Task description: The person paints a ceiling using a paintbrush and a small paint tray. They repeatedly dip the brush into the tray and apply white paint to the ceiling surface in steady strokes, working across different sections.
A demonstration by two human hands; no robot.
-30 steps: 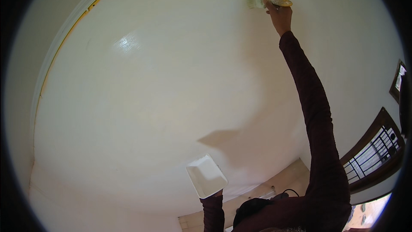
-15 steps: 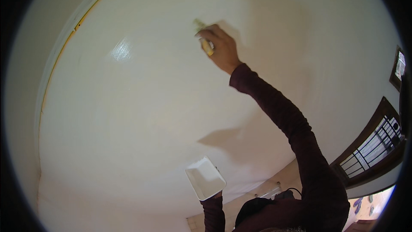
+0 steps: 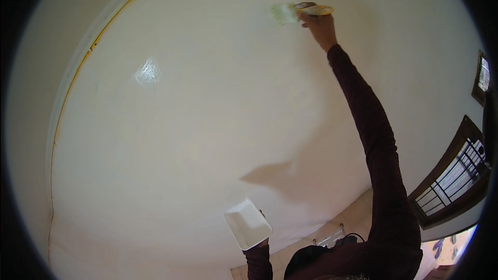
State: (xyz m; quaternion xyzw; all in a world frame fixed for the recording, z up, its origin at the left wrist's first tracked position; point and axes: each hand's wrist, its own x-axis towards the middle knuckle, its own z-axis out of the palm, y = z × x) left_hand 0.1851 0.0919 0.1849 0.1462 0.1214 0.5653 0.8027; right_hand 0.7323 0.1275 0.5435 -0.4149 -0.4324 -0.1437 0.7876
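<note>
Two hands are up: the right hand [image 3: 317, 23], arm at full stretch, is closed round a brush [image 3: 298, 12] whose bristles lie against the white ceiling [image 3: 207, 114]; the left hand [image 3: 263, 242], mostly hidden, grips a white tray [image 3: 247, 223] from beneath, lower down. A yellowish edge strip [image 3: 78, 67] curves along the left. A barred window [image 3: 456, 176] sits at the right rim, cut off.

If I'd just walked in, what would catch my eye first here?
Probably the long dark-sleeved arm reaching up, its right hand pressing a wide pale-bristled paintbrush to the big white surface near the top. Lower down, the left hand holds a white rectangular tray, and a glossy glint shines at upper left.
</note>
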